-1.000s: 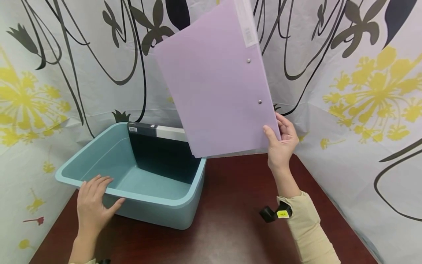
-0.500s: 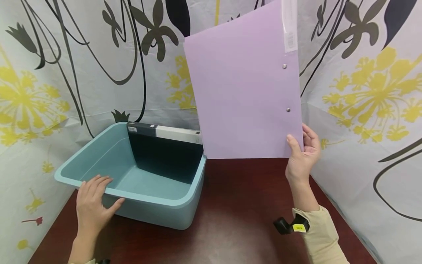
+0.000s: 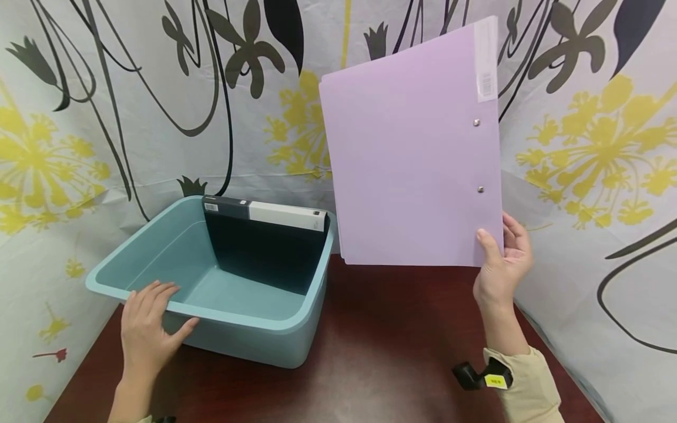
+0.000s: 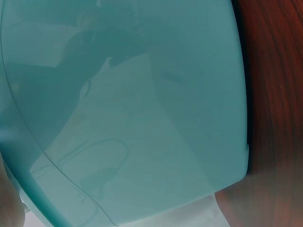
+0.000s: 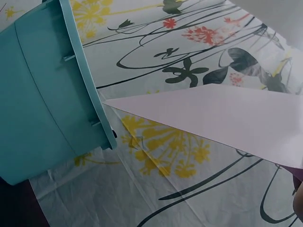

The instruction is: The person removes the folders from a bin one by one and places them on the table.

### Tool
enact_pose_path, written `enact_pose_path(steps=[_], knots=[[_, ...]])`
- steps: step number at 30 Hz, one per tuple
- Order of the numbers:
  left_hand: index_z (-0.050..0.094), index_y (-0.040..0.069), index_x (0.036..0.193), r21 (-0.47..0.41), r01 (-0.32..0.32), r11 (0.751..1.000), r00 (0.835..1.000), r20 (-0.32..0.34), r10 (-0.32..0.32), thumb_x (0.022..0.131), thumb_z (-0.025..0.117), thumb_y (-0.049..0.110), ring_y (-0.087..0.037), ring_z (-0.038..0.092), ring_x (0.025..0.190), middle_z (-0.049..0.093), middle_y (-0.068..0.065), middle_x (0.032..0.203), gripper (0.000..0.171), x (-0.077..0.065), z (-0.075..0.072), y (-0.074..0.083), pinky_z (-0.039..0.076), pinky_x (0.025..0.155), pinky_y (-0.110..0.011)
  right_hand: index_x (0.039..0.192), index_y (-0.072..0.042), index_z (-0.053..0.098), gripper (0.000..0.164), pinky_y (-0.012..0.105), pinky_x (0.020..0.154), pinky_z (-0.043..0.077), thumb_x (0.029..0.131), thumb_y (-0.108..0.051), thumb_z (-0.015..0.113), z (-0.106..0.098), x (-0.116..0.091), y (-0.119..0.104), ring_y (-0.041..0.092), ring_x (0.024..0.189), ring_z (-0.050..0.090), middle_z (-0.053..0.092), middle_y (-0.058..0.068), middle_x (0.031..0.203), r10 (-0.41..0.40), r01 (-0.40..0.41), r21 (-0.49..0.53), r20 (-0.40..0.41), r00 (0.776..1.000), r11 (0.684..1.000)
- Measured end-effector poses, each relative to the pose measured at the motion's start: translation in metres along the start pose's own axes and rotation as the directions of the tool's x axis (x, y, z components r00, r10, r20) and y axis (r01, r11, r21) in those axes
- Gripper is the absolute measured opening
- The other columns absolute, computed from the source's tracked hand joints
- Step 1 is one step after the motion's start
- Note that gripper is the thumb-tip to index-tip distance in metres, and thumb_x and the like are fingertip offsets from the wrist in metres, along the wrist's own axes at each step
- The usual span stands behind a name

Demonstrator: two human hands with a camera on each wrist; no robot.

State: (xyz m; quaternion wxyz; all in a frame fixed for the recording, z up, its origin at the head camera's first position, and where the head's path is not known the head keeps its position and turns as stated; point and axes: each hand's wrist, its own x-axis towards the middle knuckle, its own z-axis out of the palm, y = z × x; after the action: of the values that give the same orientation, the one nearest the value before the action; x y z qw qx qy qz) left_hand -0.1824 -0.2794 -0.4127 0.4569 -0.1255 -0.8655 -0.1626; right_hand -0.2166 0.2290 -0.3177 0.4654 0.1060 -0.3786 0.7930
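Observation:
Lifted above the table at right is a light purple file folder (image 3: 407, 164), standing nearly upright, with two metal rivets and a barcode label along its right edge. My right hand (image 3: 502, 270) pinches its lower right corner, thumb on the near face and fingers behind. In the right wrist view the folder (image 5: 203, 118) appears as a pale slanted sheet. A light blue plastic bin (image 3: 211, 317) sits at left. My left hand (image 3: 150, 329) holds its front rim, fingers bent over the edge and thumb along the outer wall. The left wrist view mostly shows the bin's outer wall (image 4: 142, 118).
A black binder (image 3: 264, 252) with a grey and white spine (image 3: 285, 215) leans inside the bin against its back wall. The dark red-brown table (image 3: 381, 341) lies underneath. Patterned cloth walls (image 3: 597, 135) with grey plants and yellow flowers enclose the back and sides.
My right hand has moved right and slightly down with the purple folder, away from over the bin's right side. The binder's spine end is now uncovered. My left hand stays on the rim.

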Motion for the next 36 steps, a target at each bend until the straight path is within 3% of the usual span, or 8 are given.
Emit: enact_pose_path(steps=[11,25,36], knots=[[0.059,-0.005,0.102,-0.007,0.004,1.0,1.0,-0.001,-0.004,0.077,0.038,0.074,-0.041,0.045,0.108,0.058,-0.024,0.104,0.086,0.0,0.0,0.0,0.016,0.107,-0.05,0.105,0.012,0.059,0.037,0.022,0.064,0.049,0.07,0.024,0.057,-0.019,-0.009,-0.002,0.02,0.078,0.061,0.065,0.015,0.09,0.055,-0.054,-0.037,0.021,0.998,0.998],[0.058,-0.005,0.103,-0.005,0.008,1.0,1.0,0.009,-0.008,0.077,0.036,0.075,-0.041,0.044,0.107,0.058,-0.024,0.104,0.087,-0.001,-0.001,0.0,0.017,0.106,-0.052,0.11,0.012,0.057,0.038,0.019,0.061,0.05,0.073,0.022,0.057,-0.041,-0.021,0.0,0.015,0.077,0.062,0.067,0.008,0.091,0.149,-0.141,-0.227,0.019,0.989,0.964],[0.058,-0.005,0.103,-0.013,-0.002,1.0,1.0,0.005,0.002,0.077,0.038,0.074,-0.041,0.044,0.108,0.058,-0.024,0.104,0.086,0.0,-0.001,0.0,0.017,0.105,-0.053,0.108,0.004,0.061,0.035,0.017,0.057,0.049,0.076,0.018,0.057,-0.058,-0.035,0.008,0.009,0.076,0.062,0.067,0.001,0.093,0.249,-0.246,-0.402,-0.046,0.967,0.882]])
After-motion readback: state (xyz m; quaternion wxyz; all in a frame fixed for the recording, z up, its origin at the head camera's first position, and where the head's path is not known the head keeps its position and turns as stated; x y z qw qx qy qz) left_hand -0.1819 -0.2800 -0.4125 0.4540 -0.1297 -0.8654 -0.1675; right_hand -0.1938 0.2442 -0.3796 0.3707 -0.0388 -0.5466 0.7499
